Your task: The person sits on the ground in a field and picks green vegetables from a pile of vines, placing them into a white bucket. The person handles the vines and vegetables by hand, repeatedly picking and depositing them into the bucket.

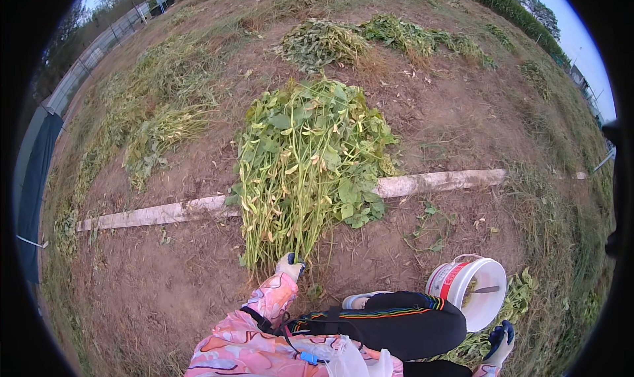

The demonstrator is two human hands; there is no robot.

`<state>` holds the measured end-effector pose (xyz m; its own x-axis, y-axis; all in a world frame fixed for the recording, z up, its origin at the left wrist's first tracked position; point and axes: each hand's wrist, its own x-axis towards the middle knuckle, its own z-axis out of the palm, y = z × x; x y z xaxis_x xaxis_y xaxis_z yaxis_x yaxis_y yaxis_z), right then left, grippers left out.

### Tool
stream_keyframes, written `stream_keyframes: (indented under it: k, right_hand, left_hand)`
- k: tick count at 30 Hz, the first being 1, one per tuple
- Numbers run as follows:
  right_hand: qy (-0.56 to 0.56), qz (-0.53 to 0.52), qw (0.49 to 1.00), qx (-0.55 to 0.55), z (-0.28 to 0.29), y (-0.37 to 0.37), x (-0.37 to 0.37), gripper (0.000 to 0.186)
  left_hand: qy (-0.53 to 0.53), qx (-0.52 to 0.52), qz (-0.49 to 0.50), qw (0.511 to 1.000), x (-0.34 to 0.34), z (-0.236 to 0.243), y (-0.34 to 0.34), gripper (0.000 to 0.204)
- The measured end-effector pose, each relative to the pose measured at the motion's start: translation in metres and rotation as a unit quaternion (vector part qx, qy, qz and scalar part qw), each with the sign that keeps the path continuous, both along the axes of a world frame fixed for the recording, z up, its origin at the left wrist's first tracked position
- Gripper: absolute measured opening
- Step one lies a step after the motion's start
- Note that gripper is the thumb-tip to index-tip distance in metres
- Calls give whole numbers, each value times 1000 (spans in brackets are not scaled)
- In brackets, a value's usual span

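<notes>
A broad heap of leafy green bean plants (310, 159), hung with pale yellow pods, lies in front of me with its stems toward me. My left hand (290, 267), in a white glove with dark coating, is closed around stems at the heap's near edge. At the lower right, my right hand (498, 347) wears a matching glove, its fingers apart and nothing visible in them. Just beyond it a white bucket (465, 288) with a red band leans toward me. Inside are some greenish pieces, too small to name, and a grey strip-like object.
A long pale pipe or strip (178, 212) crosses the soil beneath the heap. More cut plants (323, 43) lie farther off, with another spread (158, 126) at the left. Loose greenery (518, 298) sits beside the bucket. My bent leg (396, 324) is between my hands.
</notes>
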<state>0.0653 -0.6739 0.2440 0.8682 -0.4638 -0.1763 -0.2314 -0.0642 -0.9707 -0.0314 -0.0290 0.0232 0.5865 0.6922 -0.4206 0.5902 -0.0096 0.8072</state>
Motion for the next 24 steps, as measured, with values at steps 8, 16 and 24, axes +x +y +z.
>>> stream_keyframes:
  k: [8, 16, 24]
  right_hand:
    - [-14, -9, 1000, -6, 8, 3, -8, 28]
    - [13, -49, 998, -39, 4, -3, -5, 22]
    - [9, -37, 998, -48, -11, -22, -2, 20]
  left_hand:
    - [33, 168, -27, 985, 3, 36, -11, 24]
    - [62, 242, -27, 968, 6, 19, -17, 28]
    - [94, 178, -70, 977, 13, 2, -13, 32]
